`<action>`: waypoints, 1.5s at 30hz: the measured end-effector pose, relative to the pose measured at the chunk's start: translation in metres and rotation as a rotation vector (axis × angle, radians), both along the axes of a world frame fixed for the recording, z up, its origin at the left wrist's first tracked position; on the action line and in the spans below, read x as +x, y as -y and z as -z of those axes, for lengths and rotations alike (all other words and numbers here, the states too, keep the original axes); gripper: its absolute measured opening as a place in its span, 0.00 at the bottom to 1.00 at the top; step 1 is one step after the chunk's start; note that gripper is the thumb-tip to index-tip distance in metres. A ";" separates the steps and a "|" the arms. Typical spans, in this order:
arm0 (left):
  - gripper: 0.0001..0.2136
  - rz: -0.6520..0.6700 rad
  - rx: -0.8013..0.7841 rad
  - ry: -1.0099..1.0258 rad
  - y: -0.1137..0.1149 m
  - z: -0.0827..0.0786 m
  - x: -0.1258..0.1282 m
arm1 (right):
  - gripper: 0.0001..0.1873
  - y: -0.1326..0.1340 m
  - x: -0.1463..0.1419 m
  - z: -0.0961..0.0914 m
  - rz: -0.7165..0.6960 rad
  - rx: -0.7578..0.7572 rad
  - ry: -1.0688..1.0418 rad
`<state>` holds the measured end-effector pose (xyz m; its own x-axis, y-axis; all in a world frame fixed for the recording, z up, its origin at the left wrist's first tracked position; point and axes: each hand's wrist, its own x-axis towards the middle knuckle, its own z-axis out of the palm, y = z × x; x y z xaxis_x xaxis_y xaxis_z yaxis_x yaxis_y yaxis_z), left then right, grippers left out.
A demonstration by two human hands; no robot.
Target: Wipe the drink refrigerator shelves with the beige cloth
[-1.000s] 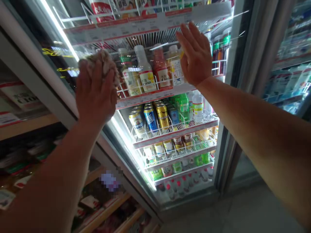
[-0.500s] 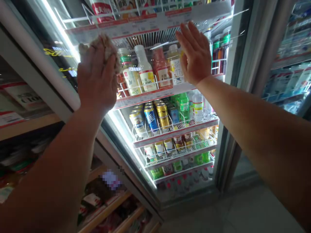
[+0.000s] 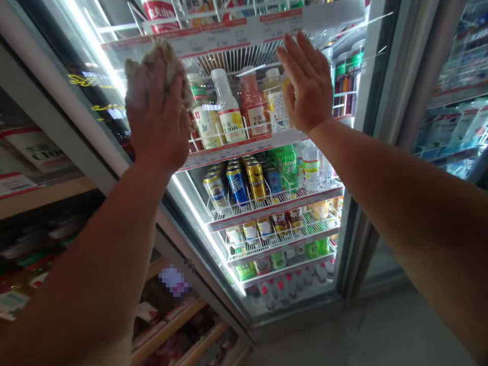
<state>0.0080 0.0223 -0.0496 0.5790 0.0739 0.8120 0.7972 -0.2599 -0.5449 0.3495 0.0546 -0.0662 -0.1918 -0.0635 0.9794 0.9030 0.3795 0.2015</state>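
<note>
A crumpled pale cloth [image 3: 162, 61] lies under my left hand [image 3: 156, 122], pressed flat against the glass door of a lit drinks fridge. The cloth's edges bulge out beyond my fingertips and beside the thumb. My right hand [image 3: 308, 89] is spread with its palm toward the same glass and holds nothing. Behind the glass, between the hands, stand a white-capped bottle [image 3: 229, 109], a pink bottle [image 3: 253, 104] and a pale yellow tea bottle [image 3: 275, 101] on a wire shelf. The palm sides of both hands are hidden.
Lower shelves hold beer cans [image 3: 256, 180], green bottles [image 3: 287, 165] and several small bottles. The metal door frame [image 3: 375, 152] runs down the right, beside another fridge [image 3: 450, 127]. Wooden shelves [image 3: 171, 325] with packaged goods are at lower left. Grey floor [image 3: 324, 335] shows below.
My left hand and the cloth have shifted slightly to the right across the glass. My right hand has stayed in almost the same place.
</note>
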 end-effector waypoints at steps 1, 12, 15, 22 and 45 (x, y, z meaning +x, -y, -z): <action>0.30 0.013 0.010 0.026 -0.001 0.004 0.003 | 0.29 0.000 0.000 0.000 0.008 0.003 -0.001; 0.29 -0.002 -0.087 0.061 0.002 0.002 0.031 | 0.31 -0.003 0.001 0.000 0.035 0.019 0.015; 0.30 0.081 -0.079 -0.027 0.001 0.020 0.046 | 0.30 -0.001 0.000 0.000 0.037 0.010 0.010; 0.30 0.051 -0.084 -0.075 0.002 0.007 0.036 | 0.31 -0.006 0.001 -0.001 0.028 -0.004 0.001; 0.25 0.026 -0.128 -0.046 0.013 0.018 0.007 | 0.31 -0.005 0.002 -0.001 0.026 -0.024 -0.008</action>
<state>0.0153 0.0091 -0.0672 0.6182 0.1598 0.7696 0.7645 -0.3499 -0.5415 0.3512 0.0592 -0.0650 -0.1851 -0.0352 0.9821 0.9142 0.3605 0.1852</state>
